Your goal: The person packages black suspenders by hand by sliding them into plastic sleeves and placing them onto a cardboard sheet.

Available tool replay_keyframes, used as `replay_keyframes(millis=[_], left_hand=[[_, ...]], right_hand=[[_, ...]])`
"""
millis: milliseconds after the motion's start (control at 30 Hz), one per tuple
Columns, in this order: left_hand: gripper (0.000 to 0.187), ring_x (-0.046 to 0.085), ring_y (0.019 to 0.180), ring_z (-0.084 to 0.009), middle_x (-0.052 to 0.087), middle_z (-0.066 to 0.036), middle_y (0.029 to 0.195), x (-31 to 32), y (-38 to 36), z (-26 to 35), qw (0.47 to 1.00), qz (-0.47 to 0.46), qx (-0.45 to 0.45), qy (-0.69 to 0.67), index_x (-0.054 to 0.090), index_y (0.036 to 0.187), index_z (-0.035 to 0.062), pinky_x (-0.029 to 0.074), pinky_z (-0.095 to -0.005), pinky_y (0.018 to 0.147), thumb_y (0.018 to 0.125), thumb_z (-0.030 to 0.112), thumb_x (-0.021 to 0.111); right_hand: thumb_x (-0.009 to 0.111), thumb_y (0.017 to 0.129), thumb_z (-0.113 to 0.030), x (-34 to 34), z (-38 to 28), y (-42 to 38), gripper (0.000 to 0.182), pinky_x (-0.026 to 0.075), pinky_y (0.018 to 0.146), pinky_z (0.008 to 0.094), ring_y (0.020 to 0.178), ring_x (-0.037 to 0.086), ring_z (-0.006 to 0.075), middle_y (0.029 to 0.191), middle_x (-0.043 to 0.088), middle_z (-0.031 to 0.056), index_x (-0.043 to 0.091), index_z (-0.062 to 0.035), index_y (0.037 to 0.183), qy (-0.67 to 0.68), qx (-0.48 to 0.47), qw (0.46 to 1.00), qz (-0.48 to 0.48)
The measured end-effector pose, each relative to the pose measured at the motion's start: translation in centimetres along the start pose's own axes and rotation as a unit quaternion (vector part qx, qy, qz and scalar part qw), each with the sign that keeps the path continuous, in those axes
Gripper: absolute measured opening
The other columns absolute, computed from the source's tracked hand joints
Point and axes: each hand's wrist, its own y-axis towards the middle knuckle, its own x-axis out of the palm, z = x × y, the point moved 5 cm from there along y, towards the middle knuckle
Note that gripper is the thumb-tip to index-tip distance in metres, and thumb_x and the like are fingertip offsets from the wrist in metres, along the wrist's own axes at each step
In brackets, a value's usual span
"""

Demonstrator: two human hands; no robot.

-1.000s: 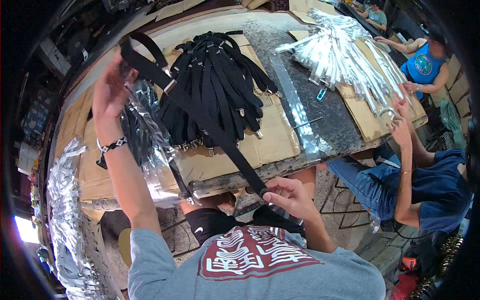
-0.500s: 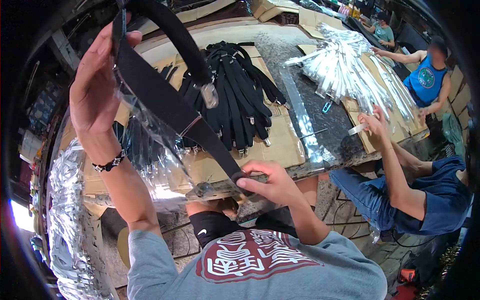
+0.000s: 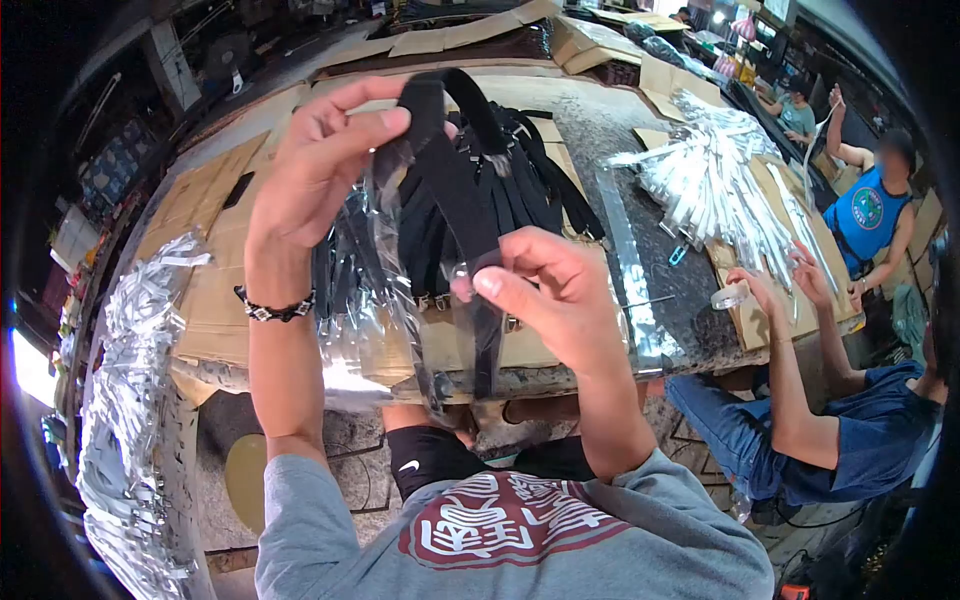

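My left hand [image 3: 325, 165] is closed at the upper bend of a black suspender strap [image 3: 455, 195], thumb pressed on it. Lower down, my right hand [image 3: 560, 295] pinches the same strap between thumb and fingers. A loop of it arches over to the right, with a shiny clip at its end. Clear plastic film [image 3: 395, 265] hangs along the strap below my left hand. Behind them, a pile of black suspenders [image 3: 540, 200] with metal clips lies on the table, partly hidden by my hands and the strap.
Cardboard [image 3: 215, 330] covers part of the table. Silvery wrapped strips [image 3: 130, 400] are heaped at the left, and white-silver packaged straps [image 3: 710, 190] at the right. One co-worker [image 3: 850, 420] sits at my right holding a tape roll [image 3: 730, 296]; others are farther back.
Both hands have come closer together: my left moved right and lower in view, my right rose. The strap hangs more steeply. A co-worker at the far right has raised an arm with a white strip.
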Motion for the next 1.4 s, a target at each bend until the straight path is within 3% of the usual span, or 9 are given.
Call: replay_keyframes(millis=[300, 433, 467, 633, 833, 867, 933, 1133, 1400], left_hand=[[0.030, 0.073, 0.091, -0.0193, 0.074, -0.018, 0.106, 1.0, -1.1, -1.5, 0.997, -0.010, -0.069, 0.034, 0.061, 0.124, -0.0028, 0.057, -0.0320, 0.089, 0.095, 0.006, 0.065], [0.033, 0.072, 0.086, -0.0142, 0.076, -0.014, 0.104, 1.4, -2.2, -1.5, 0.997, 0.006, -0.059, 0.050, 0.060, 0.124, -0.0027, 0.057, -0.0271, 0.081, 0.094, 0.005, 0.067], [0.034, 0.063, 0.080, -0.0023, 0.076, -0.003, 0.088, 1.4, -2.5, -1.5, 0.997, 0.014, -0.055, 0.047, 0.063, 0.123, -0.0031, 0.048, -0.0216, 0.077, 0.093, 0.011, 0.072], [0.042, 0.066, 0.086, -0.0074, 0.075, -0.005, 0.093, 1.0, -3.6, 0.7, 0.996, 0.026, -0.025, 0.077, 0.058, 0.129, -0.0046, 0.051, -0.0244, 0.080, 0.093, 0.010, 0.073], [0.060, 0.068, 0.103, -0.0163, 0.070, -0.013, 0.120, -0.2, -5.3, 5.4, 0.984, 0.059, 0.056, 0.158, 0.049, 0.141, -0.0040, 0.055, -0.0288, 0.089, 0.087, 0.000, 0.075], [0.055, 0.067, 0.106, -0.0165, 0.067, -0.014, 0.125, -1.0, -5.7, 6.5, 0.966, 0.094, 0.049, 0.235, 0.049, 0.139, -0.0062, 0.055, -0.0295, 0.091, 0.090, 0.001, 0.071], [0.044, 0.072, 0.081, -0.0139, 0.075, -0.012, 0.096, 0.4, -5.8, 9.5, 0.936, 0.184, 0.140, 0.266, 0.061, 0.127, -0.0058, 0.062, -0.0270, 0.066, 0.085, -0.004, 0.074], [0.052, 0.073, 0.084, -0.0159, 0.072, -0.017, 0.104, -3.6, -7.3, 14.4, 0.912, 0.138, 0.211, 0.325, 0.053, 0.134, -0.0050, 0.062, -0.0260, 0.070, 0.086, 0.002, 0.071], [0.064, 0.072, 0.091, -0.0171, 0.061, -0.021, 0.133, -11.7, -9.3, 15.0, 0.968, 0.144, 0.173, 0.109, 0.040, 0.148, -0.0031, 0.063, -0.0265, 0.075, 0.090, 0.007, 0.066]], right_hand=[[0.071, 0.095, -0.010, 0.2, -1.4, 2.9, 0.013, 0.050, 0.068, 0.0197, 0.077, 0.066, 0.0060, 0.086, 0.073, 0.0046, 0.069, 0.0029, 0.096, 0.033, 0.020, 0.998, 0.043], [0.071, 0.095, -0.012, 0.6, -1.5, 4.0, 0.015, 0.050, 0.065, 0.0198, 0.074, 0.065, 0.0059, 0.083, 0.073, 0.0039, 0.070, 0.0029, 0.095, 0.035, 0.012, 0.998, 0.049], [0.071, 0.096, -0.012, 0.9, -1.6, 4.2, 0.015, 0.049, 0.065, 0.0197, 0.073, 0.065, 0.0058, 0.083, 0.073, 0.0037, 0.070, 0.0029, 0.095, 0.033, 0.012, 0.998, 0.048], [0.070, 0.096, -0.015, 2.0, -2.5, 5.5, 0.017, 0.053, 0.066, 0.0216, 0.071, 0.067, 0.0098, 0.084, 0.073, 0.0081, 0.070, 0.0016, 0.094, -0.073, 0.013, 0.996, 0.055], [0.072, 0.092, -0.023, 5.2, -6.4, 9.1, 0.030, 0.030, 0.048, 0.0239, 0.055, 0.043, 0.0000, 0.057, 0.054, -0.0056, 0.068, 0.0017, 0.076, -0.157, -0.142, 0.977, 0.003], [0.068, 0.098, -0.023, 6.0, -7.5, 9.3, 0.025, 0.048, 0.064, 0.0198, 0.071, 0.065, 0.0063, 0.084, 0.074, 0.0053, 0.074, 0.0002, 0.093, -0.212, -0.089, 0.973, -0.039], [0.068, 0.098, -0.022, 7.0, -10.3, 9.2, 0.027, 0.041, 0.052, 0.0245, 0.058, 0.054, 0.0071, 0.068, 0.064, 0.0019, 0.072, -0.0006, 0.082, -0.190, -0.101, 0.972, -0.089], [0.069, 0.096, -0.025, 5.0, -9.4, 9.1, 0.030, 0.047, 0.062, 0.0226, 0.066, 0.061, 0.0060, 0.073, 0.069, 0.0029, 0.071, 0.0034, 0.086, -0.158, -0.288, 0.942, 0.065], [0.064, 0.100, -0.024, -1.6, 9.1, 3.4, 0.030, 0.052, 0.069, 0.0257, 0.073, 0.066, 0.0109, 0.084, 0.072, 0.0079, 0.070, 0.0045, 0.093, -0.185, 0.114, 0.976, 0.021]])
